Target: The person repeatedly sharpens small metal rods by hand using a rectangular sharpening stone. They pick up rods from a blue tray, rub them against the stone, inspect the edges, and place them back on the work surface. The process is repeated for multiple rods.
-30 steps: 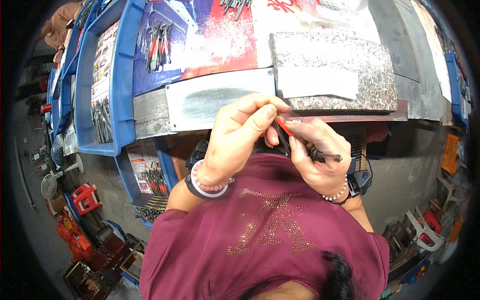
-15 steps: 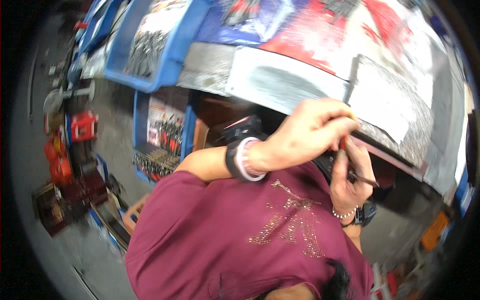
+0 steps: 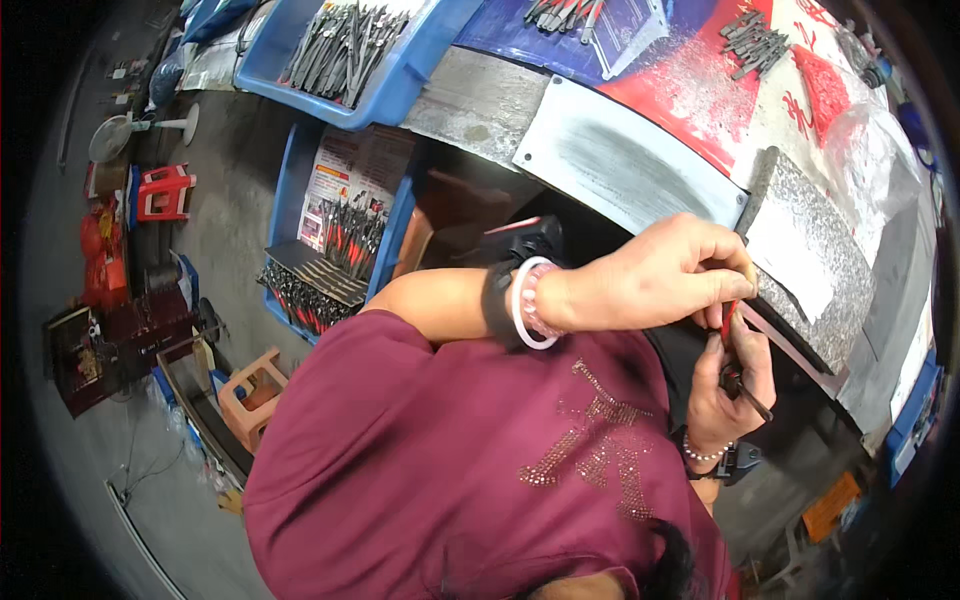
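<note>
Both hands meet at the bench's front edge, around a slim red and dark tool (image 3: 729, 318) whose kind I cannot make out. My left hand (image 3: 650, 278) reaches across from the left, its thumb and fingers pinched at the tool's red end. Just below, my right hand (image 3: 718, 405) has its fingers curled around the dark part, and a dark pointed end sticks out past the palm. The fingers hide much of the tool. Close beyond the hands lie a speckled slab (image 3: 845, 318) with white paper (image 3: 795, 260) on it and a pale metal plate (image 3: 625, 150) with a grey smudge.
A blue bin (image 3: 410, 85) of slim dark metal pieces stands on the bench at the left. Below it, another blue bin (image 3: 283, 190) holds red and black pieces. Small metal pieces (image 3: 755, 45) and a clear plastic bag (image 3: 870, 150) lie farther back. A tan stool (image 3: 232, 400) stands on the floor.
In the picture, both hands and the tool sit a little farther right and lower. The bench has shifted too as the view turned. The grip looks the same.
</note>
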### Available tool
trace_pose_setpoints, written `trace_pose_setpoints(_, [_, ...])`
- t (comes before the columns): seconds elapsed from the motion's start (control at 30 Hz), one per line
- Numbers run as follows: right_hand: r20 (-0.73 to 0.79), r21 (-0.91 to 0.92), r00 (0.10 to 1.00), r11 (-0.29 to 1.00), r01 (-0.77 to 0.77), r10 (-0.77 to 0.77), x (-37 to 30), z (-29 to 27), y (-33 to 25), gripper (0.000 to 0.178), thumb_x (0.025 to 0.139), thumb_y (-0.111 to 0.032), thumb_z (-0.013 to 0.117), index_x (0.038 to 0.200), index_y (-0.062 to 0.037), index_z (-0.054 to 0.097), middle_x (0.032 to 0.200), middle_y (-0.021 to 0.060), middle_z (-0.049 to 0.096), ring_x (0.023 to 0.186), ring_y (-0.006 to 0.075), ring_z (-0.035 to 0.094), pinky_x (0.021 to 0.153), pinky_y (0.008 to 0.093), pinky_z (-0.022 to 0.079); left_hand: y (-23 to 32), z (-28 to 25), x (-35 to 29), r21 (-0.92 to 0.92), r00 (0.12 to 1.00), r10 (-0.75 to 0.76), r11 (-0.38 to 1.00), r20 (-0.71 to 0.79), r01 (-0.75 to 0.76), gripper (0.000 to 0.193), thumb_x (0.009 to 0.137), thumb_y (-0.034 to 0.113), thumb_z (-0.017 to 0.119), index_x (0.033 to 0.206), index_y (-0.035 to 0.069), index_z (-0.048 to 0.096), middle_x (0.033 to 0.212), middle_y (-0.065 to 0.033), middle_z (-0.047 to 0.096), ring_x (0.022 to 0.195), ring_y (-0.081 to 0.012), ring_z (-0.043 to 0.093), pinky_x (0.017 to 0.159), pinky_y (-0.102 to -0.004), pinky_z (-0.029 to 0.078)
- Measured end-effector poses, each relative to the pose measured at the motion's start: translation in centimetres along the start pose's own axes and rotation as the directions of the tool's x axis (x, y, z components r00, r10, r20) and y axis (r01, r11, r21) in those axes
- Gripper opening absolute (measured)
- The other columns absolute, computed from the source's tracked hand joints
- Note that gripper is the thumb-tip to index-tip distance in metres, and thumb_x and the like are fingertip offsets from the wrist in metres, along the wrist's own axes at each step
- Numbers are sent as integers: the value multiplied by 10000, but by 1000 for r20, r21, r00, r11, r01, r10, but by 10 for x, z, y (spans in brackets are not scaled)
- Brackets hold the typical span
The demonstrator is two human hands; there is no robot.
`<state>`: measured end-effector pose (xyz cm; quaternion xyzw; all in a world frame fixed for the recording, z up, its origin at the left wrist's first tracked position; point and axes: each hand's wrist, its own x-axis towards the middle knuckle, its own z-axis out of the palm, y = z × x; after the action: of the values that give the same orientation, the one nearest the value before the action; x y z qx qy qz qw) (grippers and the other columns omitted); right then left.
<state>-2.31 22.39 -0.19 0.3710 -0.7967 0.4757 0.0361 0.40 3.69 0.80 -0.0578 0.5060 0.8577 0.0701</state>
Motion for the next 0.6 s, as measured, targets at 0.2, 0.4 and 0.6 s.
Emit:
trace_pose_setpoints(0.2, [176, -135, 972, 975, 179, -154, 20, -32, -5, 309, 686, 134, 682, 971, 14, 677, 755, 119, 647, 595, 239, 592, 531, 310, 466, 3, -13, 3, 494, 918, 300, 776, 260, -393, 105, 889, 90, 673, 919, -10, 661, 856, -78, 660, 757, -204, 643, 687, -309, 515])
trace_pose_setpoints(0.4, [285, -202, 941, 948, 247, -184, 25, -51, 2, 243, 706, 62, 742, 930, -1, 673, 774, 115, 641, 630, 271, 598, 554, 326, 477, -2, -2, 6, 639, 846, 395, 556, 359, -531, 102, 855, 63, 688, 938, 24, 642, 833, -110, 629, 773, -298, 627, 681, -370, 498])
trace_pose_setpoints(0.6, [-337, 250, 923, 963, -104, 187, 13, -90, 19, 470, 1039, -342, 452, 1002, 78, 658, 880, 158, 677, 750, 182, 620, 660, 281, 497, 23, 4, 20, 615, 897, 424, 676, 126, -406, 109, 909, -15, 640, 1018, -17, 651, 913, -80, 666, 810, -152, 640, 721, -276, 510])
